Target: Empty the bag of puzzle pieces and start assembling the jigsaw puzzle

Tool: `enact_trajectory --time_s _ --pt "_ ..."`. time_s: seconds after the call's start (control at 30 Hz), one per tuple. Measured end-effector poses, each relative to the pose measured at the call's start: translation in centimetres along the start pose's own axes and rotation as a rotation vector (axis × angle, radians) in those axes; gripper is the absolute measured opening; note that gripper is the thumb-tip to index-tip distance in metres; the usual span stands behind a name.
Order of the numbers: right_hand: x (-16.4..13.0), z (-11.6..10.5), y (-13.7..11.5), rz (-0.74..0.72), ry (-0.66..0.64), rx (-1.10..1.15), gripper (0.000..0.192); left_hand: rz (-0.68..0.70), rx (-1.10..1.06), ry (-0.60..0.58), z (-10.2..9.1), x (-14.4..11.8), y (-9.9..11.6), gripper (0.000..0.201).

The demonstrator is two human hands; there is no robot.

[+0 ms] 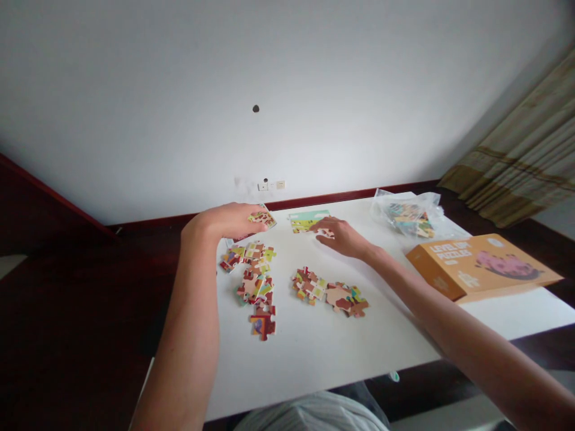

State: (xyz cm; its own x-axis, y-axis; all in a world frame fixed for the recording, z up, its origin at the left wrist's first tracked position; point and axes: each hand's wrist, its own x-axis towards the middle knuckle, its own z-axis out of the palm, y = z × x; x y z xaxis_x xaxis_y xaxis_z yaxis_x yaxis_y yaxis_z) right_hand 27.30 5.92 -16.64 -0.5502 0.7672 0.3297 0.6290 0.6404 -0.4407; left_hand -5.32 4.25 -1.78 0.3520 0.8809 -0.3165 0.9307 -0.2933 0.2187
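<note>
My left hand [223, 220] is at the far left part of the white table [314, 353], with its fingers closed on a colourful puzzle piece [263, 218]. My right hand [344, 235] lies flat, fingers spread, its fingertips touching a joined green-and-blue puzzle section [305, 220] at the far middle. A loose heap of pieces [252, 272] lies below my left hand. Two small joined clusters [330, 293] sit in the middle, nearer to me.
An orange puzzle box [483, 264] lies at the right edge. Behind it sits a clear plastic bag [411, 216] with more pieces. A white wall with a socket [272, 185] stands beyond the table; dark floor lies to the left, a curtain [521, 161] at right.
</note>
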Motion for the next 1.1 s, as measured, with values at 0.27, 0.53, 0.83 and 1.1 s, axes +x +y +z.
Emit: enact_trajectory --time_s 0.27,0.53,0.83,1.1 --pt "5.6 2.5 -7.6 -0.305 -0.350 0.094 0.041 0.055 -0.090 -0.052 -0.3 -0.6 -0.6 0.053" --pt "5.5 6.7 -8.8 -0.475 -0.336 0.038 0.053 0.073 -0.069 -0.050 -0.2 -0.5 -0.3 0.053" --pt "5.6 6.4 -9.7 -0.513 -0.247 -0.047 0.022 0.100 -0.025 -0.045 0.2 -0.1 0.0 0.056" --pt "4.7 7.4 -9.8 -0.559 -0.302 -0.162 0.044 0.180 -0.005 -0.060 0.6 0.6 0.1 0.058"
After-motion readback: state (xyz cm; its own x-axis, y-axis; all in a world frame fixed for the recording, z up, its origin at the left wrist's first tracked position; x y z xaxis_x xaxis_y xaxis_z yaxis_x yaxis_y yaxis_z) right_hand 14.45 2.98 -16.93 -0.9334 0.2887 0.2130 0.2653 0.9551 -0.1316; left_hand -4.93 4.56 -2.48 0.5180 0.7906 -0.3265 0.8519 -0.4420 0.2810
